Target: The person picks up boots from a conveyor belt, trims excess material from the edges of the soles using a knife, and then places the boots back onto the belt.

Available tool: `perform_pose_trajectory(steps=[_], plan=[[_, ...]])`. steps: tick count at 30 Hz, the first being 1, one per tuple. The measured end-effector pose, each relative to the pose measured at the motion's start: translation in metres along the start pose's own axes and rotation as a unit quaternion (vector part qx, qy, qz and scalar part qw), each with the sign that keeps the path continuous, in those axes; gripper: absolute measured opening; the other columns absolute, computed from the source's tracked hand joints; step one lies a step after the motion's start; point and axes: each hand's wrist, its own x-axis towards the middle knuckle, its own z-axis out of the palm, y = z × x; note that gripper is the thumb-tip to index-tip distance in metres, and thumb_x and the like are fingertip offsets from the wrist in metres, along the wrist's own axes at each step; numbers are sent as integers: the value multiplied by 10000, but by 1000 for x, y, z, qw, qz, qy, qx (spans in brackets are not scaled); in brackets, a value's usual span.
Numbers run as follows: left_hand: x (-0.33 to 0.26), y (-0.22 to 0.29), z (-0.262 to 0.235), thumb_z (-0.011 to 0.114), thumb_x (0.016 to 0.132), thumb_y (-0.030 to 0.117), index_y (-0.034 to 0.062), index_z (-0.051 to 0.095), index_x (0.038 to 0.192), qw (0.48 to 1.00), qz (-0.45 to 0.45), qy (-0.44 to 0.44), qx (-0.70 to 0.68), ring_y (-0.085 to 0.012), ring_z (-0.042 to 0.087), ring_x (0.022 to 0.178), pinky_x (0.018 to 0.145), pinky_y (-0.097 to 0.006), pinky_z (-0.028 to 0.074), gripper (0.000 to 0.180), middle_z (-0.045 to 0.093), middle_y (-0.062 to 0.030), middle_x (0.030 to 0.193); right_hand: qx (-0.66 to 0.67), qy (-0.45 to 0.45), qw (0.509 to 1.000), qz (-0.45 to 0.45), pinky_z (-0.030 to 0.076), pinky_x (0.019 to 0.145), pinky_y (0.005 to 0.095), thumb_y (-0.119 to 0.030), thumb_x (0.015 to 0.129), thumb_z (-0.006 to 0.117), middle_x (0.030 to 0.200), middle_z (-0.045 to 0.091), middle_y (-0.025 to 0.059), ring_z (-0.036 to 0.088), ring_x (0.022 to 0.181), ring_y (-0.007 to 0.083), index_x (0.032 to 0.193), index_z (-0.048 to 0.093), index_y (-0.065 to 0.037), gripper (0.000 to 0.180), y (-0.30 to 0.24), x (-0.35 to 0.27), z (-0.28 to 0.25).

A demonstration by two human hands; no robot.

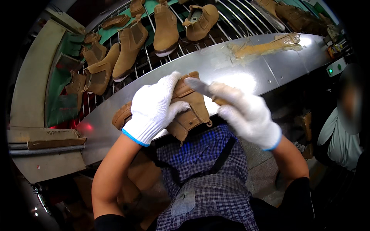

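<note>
At the bottom of the frame, a checked apron point(210, 192) covers the person's lap, presumably to keep clothes clean. Above it, near the centre, the boot point(192, 107) lies tilted at the bench's near edge: toe to the left, opening toward the apron, sole side turned up and away. That angle seems chosen to bare the edge where sole meets upper.

The left hand point(152, 107), in a white glove, reaches across the boot from the left, thumb parted from the fingers and pinching the upper between them, probably to steady it. The right hand point(248, 117), also gloved, curls its fingers and thumb around the handle of a knife point(198, 86). The blade points left, over the heel end; whether it touches, I cannot tell.

Beyond, the metal bench point(210, 69) curves across the frame, brown tape point(266, 47) stuck to its upper right part. Past it, a rod rack point(235, 19) carries more boots point(165, 29), spaced out perhaps so they stay clear of one another. At the right edge are a small box point(336, 68) with a green light and another person point(343, 138) in pale clothing.
</note>
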Motion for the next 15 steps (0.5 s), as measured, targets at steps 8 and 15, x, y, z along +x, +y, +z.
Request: perform_pose_trajectory(steps=[8,15], plan=[[-6,-11,-33,915,746,414,39,601,1422,999,39,-21,5,-392,657,1257,1060,-472,531,835,692,-198,1343,-229,-112,966,-44,526,522,366,-280,961,770,761,599,55,611,591,225,1569,536,-313,652,23,1,25],[-114,-99,-25,1007,670,385,91,413,1626,974,-182,38,-127,-383,560,1429,1177,-448,484,1164,539,-207,1571,-183,-164,967,65,645,711,412,-246,1040,657,1124,772,152,743,773,285,1653,376,-456,706,-13,16,25]])
